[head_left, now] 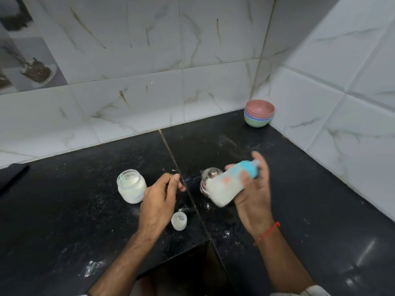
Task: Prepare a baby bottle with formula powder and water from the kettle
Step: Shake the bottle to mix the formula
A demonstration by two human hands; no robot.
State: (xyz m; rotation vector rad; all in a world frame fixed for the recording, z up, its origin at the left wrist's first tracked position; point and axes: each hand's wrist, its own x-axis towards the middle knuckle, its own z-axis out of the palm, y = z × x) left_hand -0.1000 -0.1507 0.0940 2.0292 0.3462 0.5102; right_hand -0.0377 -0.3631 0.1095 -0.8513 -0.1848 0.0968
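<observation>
My right hand (254, 193) grips a baby bottle (226, 184) with a blue collar, tilted almost flat and blurred, its body milky white. Behind the bottle, mostly hidden, stands a small steel kettle (210, 175) with a knobbed lid. My left hand (159, 199) hovers over the black counter with fingers loosely curled and nothing in it. Left of that hand is an open clear jar of white formula powder (131, 185) with a green scoop inside. The bottle's clear cap (179, 221) rests on the counter just right of my left wrist.
A stack of coloured bowls (259, 113) sits in the far right corner against the tiled wall. White powder specks (92, 268) lie on the black counter (85, 210), whose front edge has a dark cut-out near me. A dark flat object (12, 176) lies at the far left.
</observation>
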